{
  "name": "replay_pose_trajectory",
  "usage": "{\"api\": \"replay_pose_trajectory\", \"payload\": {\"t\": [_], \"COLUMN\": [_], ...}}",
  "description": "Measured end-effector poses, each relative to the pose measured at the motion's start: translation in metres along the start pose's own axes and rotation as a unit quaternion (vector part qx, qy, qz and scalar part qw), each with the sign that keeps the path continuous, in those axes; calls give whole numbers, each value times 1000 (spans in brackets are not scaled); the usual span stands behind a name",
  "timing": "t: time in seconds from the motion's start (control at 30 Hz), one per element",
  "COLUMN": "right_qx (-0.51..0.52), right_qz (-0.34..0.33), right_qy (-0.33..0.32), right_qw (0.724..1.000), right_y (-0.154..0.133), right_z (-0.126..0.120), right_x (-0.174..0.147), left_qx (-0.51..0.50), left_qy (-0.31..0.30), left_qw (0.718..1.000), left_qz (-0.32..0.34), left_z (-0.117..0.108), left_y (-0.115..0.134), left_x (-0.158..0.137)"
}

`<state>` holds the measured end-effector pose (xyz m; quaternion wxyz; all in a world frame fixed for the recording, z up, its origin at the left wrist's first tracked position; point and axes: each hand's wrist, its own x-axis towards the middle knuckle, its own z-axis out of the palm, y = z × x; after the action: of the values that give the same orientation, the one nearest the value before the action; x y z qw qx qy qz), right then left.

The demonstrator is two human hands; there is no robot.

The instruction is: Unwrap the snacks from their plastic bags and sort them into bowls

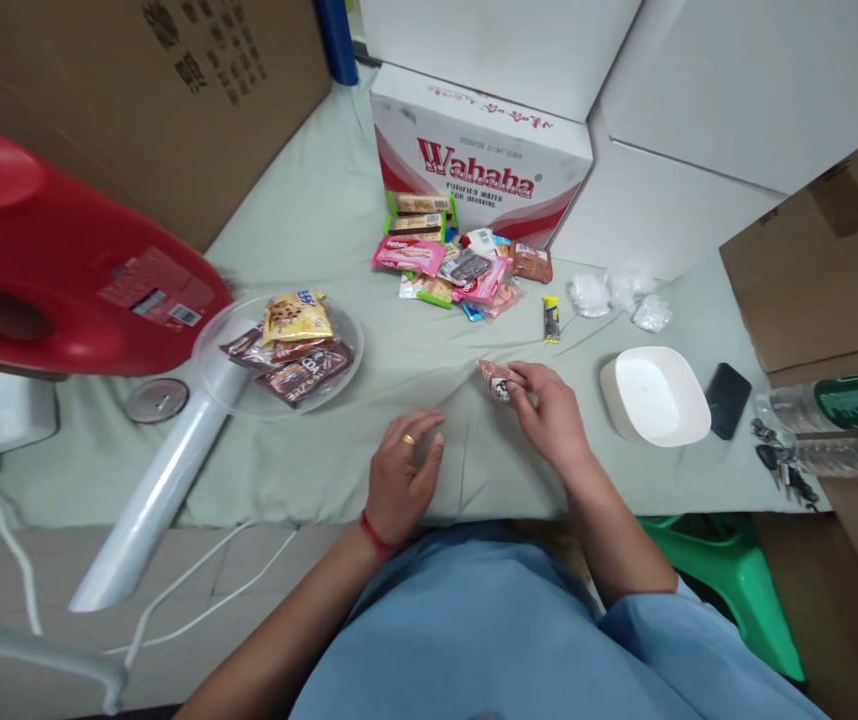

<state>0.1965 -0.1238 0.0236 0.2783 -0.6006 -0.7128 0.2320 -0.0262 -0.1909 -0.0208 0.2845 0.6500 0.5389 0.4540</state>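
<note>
Pinched in my right hand (547, 408) is a small snack packet (499, 382), brownish with a black-and-white print, just above the cloth. My left hand (404, 468) rests near the table's front edge, fingers slightly bent and apart, with nothing in it. A heap of wrapped snacks (459, 265) lies in front of the water carton, among them pink packets (408, 254) and green-ended bars (421, 204). To the left, a clear round lid or shallow bowl (352, 370) holds a yellow cookie packet (298, 318) and brown packets (307, 372). One small yellow-and-dark packet (551, 319) lies alone.
A white square bowl (654, 395) and a black phone-like object (729, 400) are on the right, near keys (783, 468) and plastic bottles (841, 405). Crumpled clear plastic (591, 295) lies behind. On the left stand a red jug (91, 270) and a plastic roll (166, 490).
</note>
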Motion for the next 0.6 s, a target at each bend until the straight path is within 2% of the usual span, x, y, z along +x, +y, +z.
{"api": "replay_pose_trajectory", "payload": {"t": [0.07, 0.1, 0.2, 0.27, 0.33, 0.43, 0.53, 0.6], "right_qx": [139, 198, 312, 347, 367, 353, 324, 323], "right_qz": [31, 43, 54, 58, 61, 64, 73, 85], "right_qy": [-61, -107, -240, -276, -270, -222, -180, -173], "right_qw": [988, 973, 918, 895, 888, 907, 926, 927], "right_y": [-2, -3, -11, -17, -21, -18, -6, 4], "right_z": [-12, -14, -4, 9, 19, 23, 15, 11], "right_x": [-2, -4, -11, -15, -17, -17, -16, -17], "left_qx": [-61, -106, -227, -245, -236, -235, -214, -197], "left_qy": [12, -2, -107, -146, -131, -33, 168, 270], "left_qw": [996, 990, 952, 935, 934, 938, 938, 928], "left_qz": [-68, -98, -174, -209, -236, -253, -217, -163], "left_z": [-6, -8, -12, -14, -17, -34, -73, -108], "left_y": [3, 5, 11, 16, 21, 23, 10, -10], "left_x": [6, 8, 13, 14, 14, 18, 33, 49]}}
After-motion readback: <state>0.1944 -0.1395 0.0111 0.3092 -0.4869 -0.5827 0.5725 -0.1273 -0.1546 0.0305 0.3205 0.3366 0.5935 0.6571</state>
